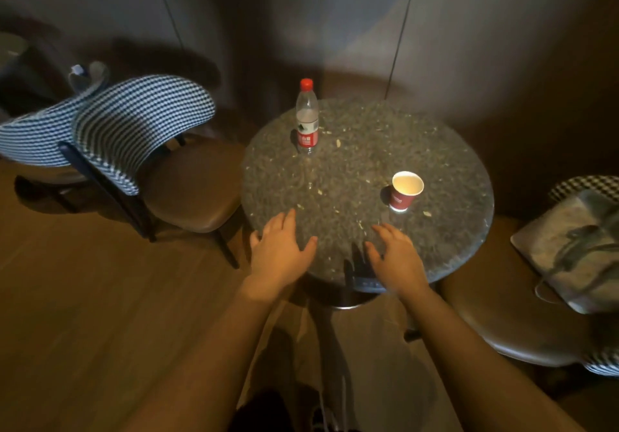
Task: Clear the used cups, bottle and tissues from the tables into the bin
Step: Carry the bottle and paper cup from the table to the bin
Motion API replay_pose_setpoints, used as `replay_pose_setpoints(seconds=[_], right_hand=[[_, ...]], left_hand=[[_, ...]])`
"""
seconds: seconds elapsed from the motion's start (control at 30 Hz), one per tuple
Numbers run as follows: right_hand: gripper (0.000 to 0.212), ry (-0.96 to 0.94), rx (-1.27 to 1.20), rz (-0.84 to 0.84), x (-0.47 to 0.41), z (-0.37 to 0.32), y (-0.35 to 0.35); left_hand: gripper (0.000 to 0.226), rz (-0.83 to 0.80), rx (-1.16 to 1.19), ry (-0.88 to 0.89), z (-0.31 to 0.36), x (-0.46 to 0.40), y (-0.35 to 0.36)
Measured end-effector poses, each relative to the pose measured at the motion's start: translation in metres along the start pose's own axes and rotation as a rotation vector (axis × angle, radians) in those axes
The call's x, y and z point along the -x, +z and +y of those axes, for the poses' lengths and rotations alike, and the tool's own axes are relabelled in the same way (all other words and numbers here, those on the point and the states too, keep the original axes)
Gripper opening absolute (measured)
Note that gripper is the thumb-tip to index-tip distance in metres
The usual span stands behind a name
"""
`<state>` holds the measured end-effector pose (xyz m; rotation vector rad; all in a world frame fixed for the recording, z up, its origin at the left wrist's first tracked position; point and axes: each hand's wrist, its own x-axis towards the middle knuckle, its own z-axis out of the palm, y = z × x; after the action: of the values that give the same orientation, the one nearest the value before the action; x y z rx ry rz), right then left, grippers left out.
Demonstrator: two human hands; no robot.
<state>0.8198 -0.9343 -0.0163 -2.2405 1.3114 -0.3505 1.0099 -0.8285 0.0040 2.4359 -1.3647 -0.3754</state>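
Observation:
A clear plastic bottle (307, 118) with a red cap and red label stands upright at the far left of a round dark speckled table (445, 150). A red paper cup (404, 191), white inside, stands on the table's right half. My left hand (279, 247) hovers over the near left edge, fingers apart and holding nothing. My right hand (395, 254) is spread over the near edge, just below the cup, also holding nothing. No tissues or bin can be seen.
A chair with a checked back and brown seat (134, 130) stands left of the table. Another brown seat (502, 314) at the right carries a grey bag (576, 247). A second bottle (88, 75) shows behind the left chair. Wooden floor lies below.

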Motion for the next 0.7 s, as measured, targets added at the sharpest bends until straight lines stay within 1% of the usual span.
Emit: replay_pose_setpoints(seconds=[0.17, 0.27, 0.33, 0.43, 0.53, 0.6, 0.7], right_hand=[[0.047, 0.126, 0.001, 0.038, -0.053, 0.003, 0.008], [0.040, 0.223, -0.044, 0.178, -0.082, 0.002, 0.012], [0.041, 0.297, -0.035, 0.289, -0.102, 0.001, 0.013], [0.059, 0.465, -0.015, 0.413, -0.131, 0.001, 0.012], [0.077, 0.582, -0.046, 0.483, -0.156, 0.005, 0.012], [0.088, 0.652, -0.059, 0.473, -0.173, 0.010, 0.014], [0.099, 0.718, -0.095, 0.433, -0.184, 0.019, 0.020]], left_hand=[[0.073, -0.015, -0.003, 0.069, -0.005, -0.081, 0.004], [0.073, -0.047, 0.024, 0.093, -0.011, -0.134, 0.009], [0.074, -0.063, 0.053, 0.107, -0.017, -0.167, 0.012], [0.075, -0.056, 0.093, 0.133, -0.028, -0.213, 0.014], [0.072, 0.059, 0.149, 0.207, -0.034, -0.247, 0.011], [0.070, 0.161, 0.201, 0.264, -0.036, -0.266, 0.011], [0.076, 0.273, 0.283, 0.303, -0.038, -0.284, 0.012]])
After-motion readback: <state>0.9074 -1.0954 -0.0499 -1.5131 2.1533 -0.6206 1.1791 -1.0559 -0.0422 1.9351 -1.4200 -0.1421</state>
